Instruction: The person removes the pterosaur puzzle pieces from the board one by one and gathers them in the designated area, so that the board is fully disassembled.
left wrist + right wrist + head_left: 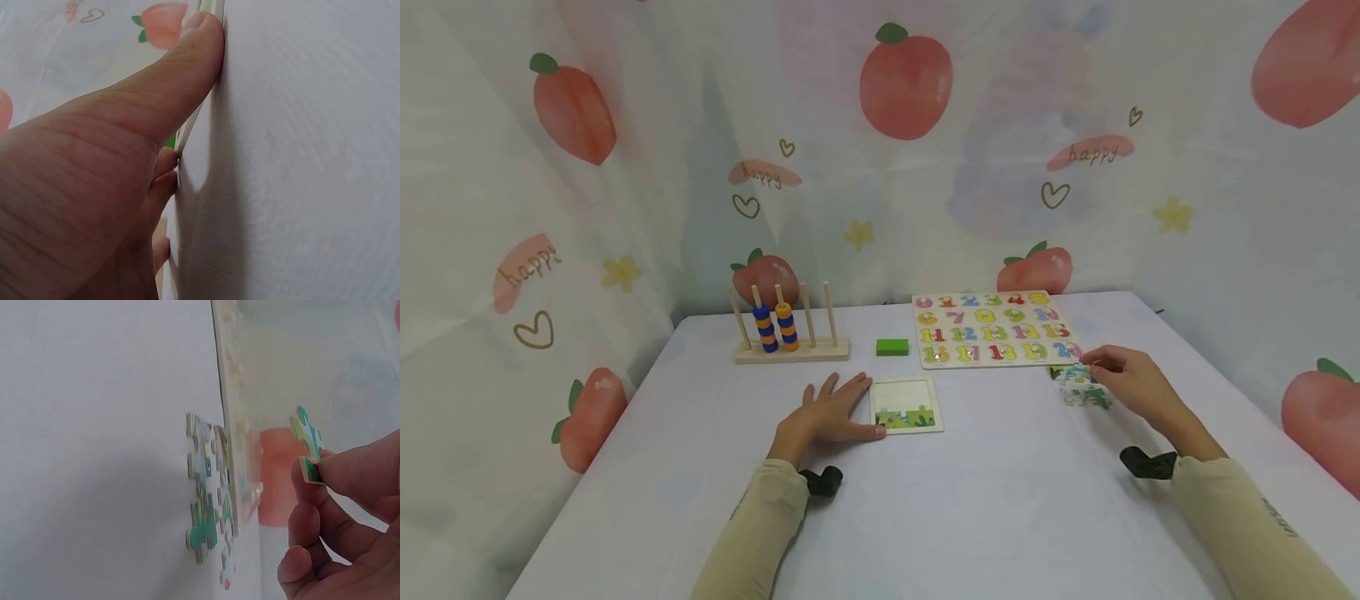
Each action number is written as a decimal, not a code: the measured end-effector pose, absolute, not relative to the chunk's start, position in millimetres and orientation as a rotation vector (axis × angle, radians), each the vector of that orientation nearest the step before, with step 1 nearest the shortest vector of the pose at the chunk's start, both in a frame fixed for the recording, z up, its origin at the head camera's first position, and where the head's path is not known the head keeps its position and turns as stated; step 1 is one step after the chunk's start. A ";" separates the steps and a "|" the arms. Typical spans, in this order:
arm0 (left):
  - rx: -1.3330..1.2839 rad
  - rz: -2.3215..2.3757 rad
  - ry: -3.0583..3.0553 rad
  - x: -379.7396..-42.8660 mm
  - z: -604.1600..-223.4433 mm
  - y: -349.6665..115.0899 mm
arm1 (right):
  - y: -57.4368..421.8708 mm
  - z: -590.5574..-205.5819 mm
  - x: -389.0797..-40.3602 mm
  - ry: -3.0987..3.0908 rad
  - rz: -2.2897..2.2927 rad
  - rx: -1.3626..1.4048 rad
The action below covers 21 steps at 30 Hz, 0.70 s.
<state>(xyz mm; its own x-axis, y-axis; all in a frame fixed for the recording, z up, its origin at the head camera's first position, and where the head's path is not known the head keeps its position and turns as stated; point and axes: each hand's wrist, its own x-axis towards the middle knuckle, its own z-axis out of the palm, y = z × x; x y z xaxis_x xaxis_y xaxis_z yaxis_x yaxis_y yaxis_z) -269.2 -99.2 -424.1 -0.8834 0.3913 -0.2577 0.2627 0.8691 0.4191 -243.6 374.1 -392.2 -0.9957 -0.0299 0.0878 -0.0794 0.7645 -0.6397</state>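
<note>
My left hand (831, 417) lies at the left side of a small square puzzle tray (938, 404), fingers spread. Its thumb (194, 47) touches the lower left corner and its index fingertip is by the upper left one. Joined green jigsaw pieces (908, 417) fill the tray's lower strip; the part above is bare. On the right, my right hand (1123, 383) pinches one green and white jigsaw piece (307, 434) between thumb and index finger, raised above the table. Several loose jigsaw pieces (203, 528) lie on the cloth below that hand.
A wooden number board (992, 329) lies behind the loose pieces. Left of it is a green block (892, 347). Farther left stands a wooden peg rack (793, 352) with blue and orange rings on two pegs. A fruit-print curtain (895, 208) hangs behind the table.
</note>
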 end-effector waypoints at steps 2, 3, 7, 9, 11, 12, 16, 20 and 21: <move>0.491 0.542 2.702 -268.6 -424.9 -99.5 | 380.2 -394.6 -242.5 -2.880 1.042 0.071; 0.491 0.541 2.701 -268.2 -425.0 -99.7 | 383.1 -395.7 -242.0 -2.876 1.044 0.062; 0.491 0.549 2.703 -267.4 -424.5 -99.3 | 394.5 -397.6 -240.4 -2.864 1.056 0.010; 0.488 0.550 2.706 -267.2 -423.7 -98.8 | 400.0 -397.8 -239.7 -2.869 1.066 -0.027; 0.488 0.550 2.709 -267.5 -423.0 -98.3 | 405.2 -398.0 -238.9 -2.873 1.076 -0.057; 0.489 0.551 2.710 -267.4 -422.8 -98.2 | 407.8 -398.3 -238.6 -2.874 1.076 -0.064; 0.489 0.535 2.711 -268.0 -424.1 -98.9 | 416.4 -400.8 -237.2 -2.879 1.066 -0.075; 0.486 0.528 2.711 -268.5 -425.1 -99.8 | 423.4 -401.3 -235.7 -2.911 1.047 -0.098; 0.486 0.530 2.711 -268.4 -424.8 -99.9 | 424.8 -401.3 -235.5 -2.916 1.042 -0.104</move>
